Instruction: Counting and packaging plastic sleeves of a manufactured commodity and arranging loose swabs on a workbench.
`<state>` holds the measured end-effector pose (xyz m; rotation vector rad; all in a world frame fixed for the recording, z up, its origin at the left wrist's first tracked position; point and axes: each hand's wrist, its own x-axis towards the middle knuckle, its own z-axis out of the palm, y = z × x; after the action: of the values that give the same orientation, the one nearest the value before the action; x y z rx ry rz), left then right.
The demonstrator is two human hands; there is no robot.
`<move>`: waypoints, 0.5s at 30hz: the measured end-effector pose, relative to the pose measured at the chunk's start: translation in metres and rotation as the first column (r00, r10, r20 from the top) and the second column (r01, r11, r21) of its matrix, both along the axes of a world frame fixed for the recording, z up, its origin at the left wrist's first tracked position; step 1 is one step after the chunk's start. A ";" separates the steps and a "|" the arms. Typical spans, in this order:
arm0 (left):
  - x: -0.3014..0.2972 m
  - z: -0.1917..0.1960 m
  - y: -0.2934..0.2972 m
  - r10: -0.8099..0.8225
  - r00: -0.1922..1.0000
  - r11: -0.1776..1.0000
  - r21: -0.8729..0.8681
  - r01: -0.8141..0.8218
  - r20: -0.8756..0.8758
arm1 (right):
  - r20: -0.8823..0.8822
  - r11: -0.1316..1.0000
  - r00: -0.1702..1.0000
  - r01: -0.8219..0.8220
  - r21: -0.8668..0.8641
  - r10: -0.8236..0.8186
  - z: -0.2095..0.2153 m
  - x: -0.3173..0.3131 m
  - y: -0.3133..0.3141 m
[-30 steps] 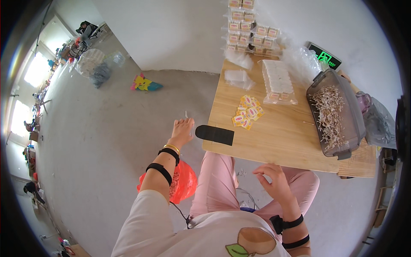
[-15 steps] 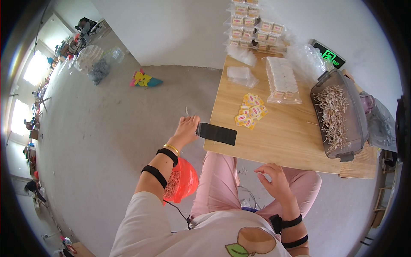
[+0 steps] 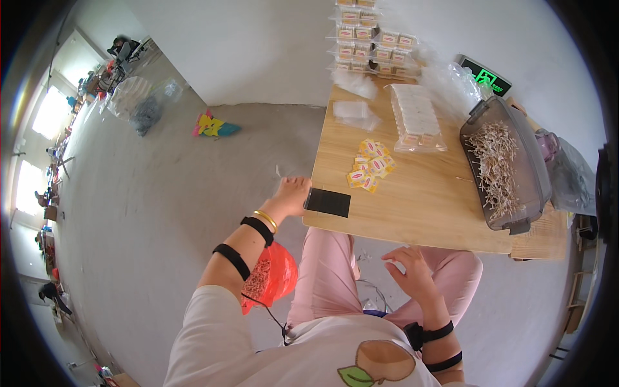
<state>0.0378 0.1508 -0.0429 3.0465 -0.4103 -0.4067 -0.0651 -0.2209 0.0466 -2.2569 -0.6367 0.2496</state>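
Note:
My left hand [image 3: 294, 195] is at the table's left front corner, fingers bent against the near end of a flat black phone [image 3: 329, 203]. The phone lies at the wooden table's edge; my fingertips are partly hidden. My right hand [image 3: 411, 272] hovers over my right thigh, empty, thumb and curved fingers apart. Beyond the phone lies a loose pile of yellow-and-white cards [image 3: 371, 166]. Farther back are clear plastic bags [image 3: 356, 114] and a clear pack of white bundles [image 3: 416, 116]. A grey plastic bin [image 3: 536, 174] at the right holds many cotton swabs [image 3: 496, 168].
Stacked packed boxes [image 3: 354, 35] stand against the wall, near a green-lit exit sign [image 3: 485, 76]. On the floor by my left leg sits a red bag [image 3: 284, 274] of cotton swabs. Colourful scraps [image 3: 216, 126] lie farther off. The table's front edge [image 3: 412, 240] crosses above my knees.
My left hand has moved slightly right and down with the phone, which now looks flatter on the table. My right hand stays nearly still. The whole view has shifted slightly.

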 end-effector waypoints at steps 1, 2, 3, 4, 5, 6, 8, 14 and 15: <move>0.006 0.013 0.005 0.023 0.994 0.996 -0.087 -0.032 -0.107 | -0.006 1.000 1.000 0.002 0.008 -0.002 -0.003 0.000 -0.003; 0.014 0.024 0.010 0.035 0.976 0.982 -0.173 -0.073 -0.215 | -0.013 1.000 1.000 0.005 0.012 -0.005 -0.005 0.000 -0.005; 0.020 0.030 0.015 0.035 0.946 0.960 -0.251 -0.121 -0.321 | -0.025 1.000 0.999 0.021 -0.004 -0.021 -0.005 -0.001 -0.007; 0.024 0.026 0.024 0.093 0.928 0.928 -0.306 -0.212 -0.361 | -0.034 0.999 0.999 0.028 -0.015 -0.029 -0.005 -0.001 -0.006; 0.029 0.016 0.030 0.142 0.905 0.884 -0.360 -0.298 -0.401 | -0.040 0.999 0.998 0.039 -0.031 -0.040 -0.003 -0.001 -0.008; 0.033 0.007 0.037 0.184 0.877 0.830 -0.408 -0.381 -0.444 | -0.038 0.999 0.999 0.032 -0.011 -0.032 -0.004 -0.001 -0.008; 0.035 -0.011 0.031 0.096 0.935 0.846 -0.467 -0.258 -0.341 | -0.030 0.999 0.998 0.047 0.007 -0.047 -0.009 -0.002 -0.012; 0.044 -0.031 0.009 0.243 0.869 0.803 -0.413 -0.429 -0.431 | -0.124 0.993 0.988 0.097 0.074 -0.088 -0.033 -0.001 -0.028; 0.043 -0.025 0.001 0.257 0.903 0.866 -0.333 -0.374 -0.344 | -0.074 0.994 0.993 0.093 0.060 -0.089 -0.035 -0.002 -0.030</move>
<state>0.0806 0.1514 -0.0679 2.5415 0.0346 -0.6464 -0.0670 -0.2505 0.0116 -2.1999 -0.4961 0.2595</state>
